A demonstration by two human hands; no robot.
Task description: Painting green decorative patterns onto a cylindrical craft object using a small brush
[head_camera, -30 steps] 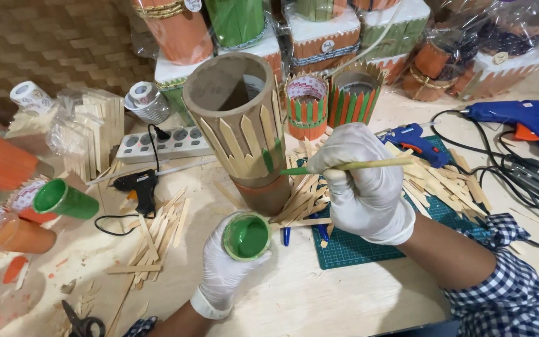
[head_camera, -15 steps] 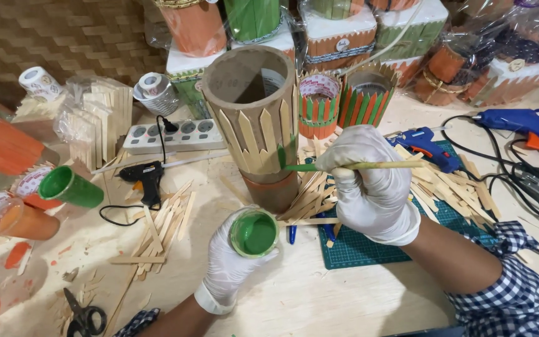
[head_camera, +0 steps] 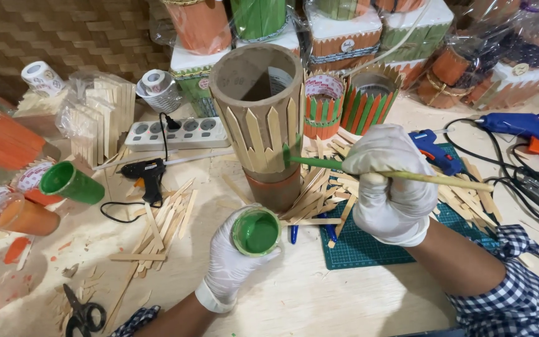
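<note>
My right hand [head_camera: 389, 181] pinches a brush [head_camera: 394, 174] against the tube [head_camera: 260, 118] (at twelve o'clock), my left hand [head_camera: 235, 262] cupping green paint [head_camera: 256, 232].

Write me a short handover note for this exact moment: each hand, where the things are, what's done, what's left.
Left hand: gloved, holds the small pot of green paint near the table's front edge.
Right hand: gloved, grips a paintbrush, green tip touching the cardboard tube.
Tube stands upright mid-table, ringed with pointed wooden sticks; loose sticks lie around its base, a green cutting mat sits under the right wrist.
Done: sticks are attached; a dab of green shows on one stick at the brush tip.
Left: the other visible sticks are bare wood, unpainted.
</note>
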